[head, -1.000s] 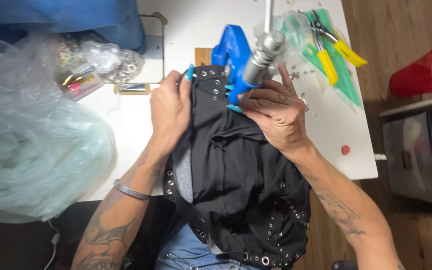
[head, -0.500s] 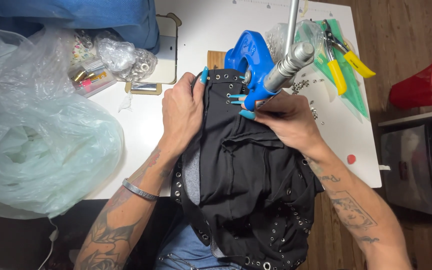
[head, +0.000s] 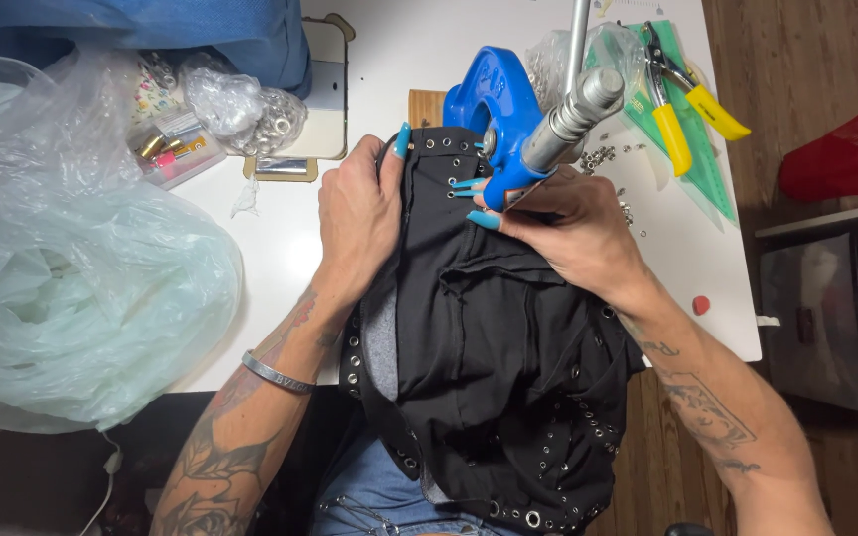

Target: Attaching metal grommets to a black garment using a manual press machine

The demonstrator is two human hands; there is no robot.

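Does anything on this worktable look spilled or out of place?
Yes: small silver eyelets lie scattered loose on the white table, right of the blue press, rather than in the clear bag. Otherwise both hands, left hand and right hand, hold the black garment flat.

Black garment cut off by the bottom edge, lower hem out of view. Base of blue eyelet press hidden behind garment and right hand. Left hand fingertips tucked under fabric. Contents of clear bag too small to tell
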